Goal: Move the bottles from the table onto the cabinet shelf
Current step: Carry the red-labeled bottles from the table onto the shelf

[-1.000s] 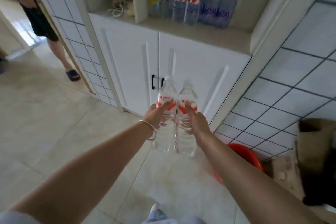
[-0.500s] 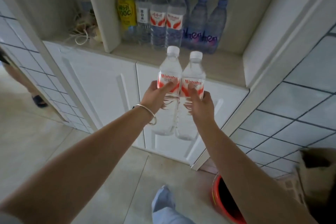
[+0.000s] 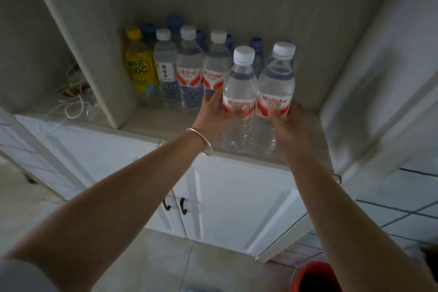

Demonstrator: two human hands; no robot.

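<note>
Shelf edge [image 3: 237, 156] under gripped bottles [image 3: 258, 102]

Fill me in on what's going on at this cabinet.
A person is putting two clear water bottles on the cabinet shelf. The left hand grips the left bottle, the right hand grips the right bottle, side by side near the shelf's front edge. Whether their bases touch the shelf is unclear. A row of other bottles stands behind.

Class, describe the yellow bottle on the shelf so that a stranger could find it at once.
Look into the open cabinet shelf above the white doors. A row of bottles stands at its back, and the yellow bottle stands at the row's left end, beside the divider. It alone has a yellow cap and yellow label; its neighbours are clear or blue.
</note>
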